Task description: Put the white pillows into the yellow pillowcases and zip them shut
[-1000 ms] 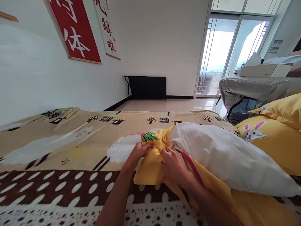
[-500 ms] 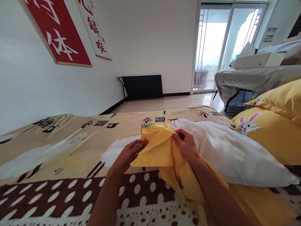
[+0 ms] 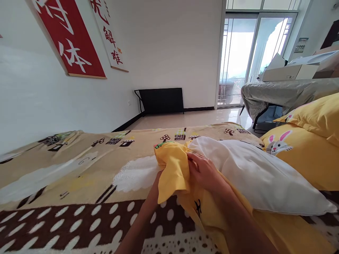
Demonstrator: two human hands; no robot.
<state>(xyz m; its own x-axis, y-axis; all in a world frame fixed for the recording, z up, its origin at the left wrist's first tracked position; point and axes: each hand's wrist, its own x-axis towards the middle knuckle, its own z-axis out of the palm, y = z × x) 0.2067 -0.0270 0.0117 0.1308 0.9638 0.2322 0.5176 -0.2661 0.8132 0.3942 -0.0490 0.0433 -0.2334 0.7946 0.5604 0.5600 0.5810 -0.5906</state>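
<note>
A yellow pillowcase [image 3: 173, 165] is bunched up in front of me, its lower part trailing toward me under my right arm. My right hand [image 3: 202, 171] is closed on the bunched cloth, with the fingers pinching it near the top. My left hand [image 3: 156, 181] has gone in under or behind the hanging flap of the pillowcase. Its fingers are hidden by the cloth. Right beside the pillowcase lies a white pillow [image 3: 262, 176], partly over yellow cloth.
A patterned blanket [image 3: 79, 183] covers the bed. Yellow pillows with a rabbit print [image 3: 307, 151] are stacked at the right. Beyond stand a plastic-covered table [image 3: 291, 91] with boxes [image 3: 286, 72] and a black panel [image 3: 161, 100] against the wall.
My left hand has moved right and in under the pillowcase, out of sight. The flap now hangs narrower and lower. My right hand has shifted slightly left, still on the cloth.
</note>
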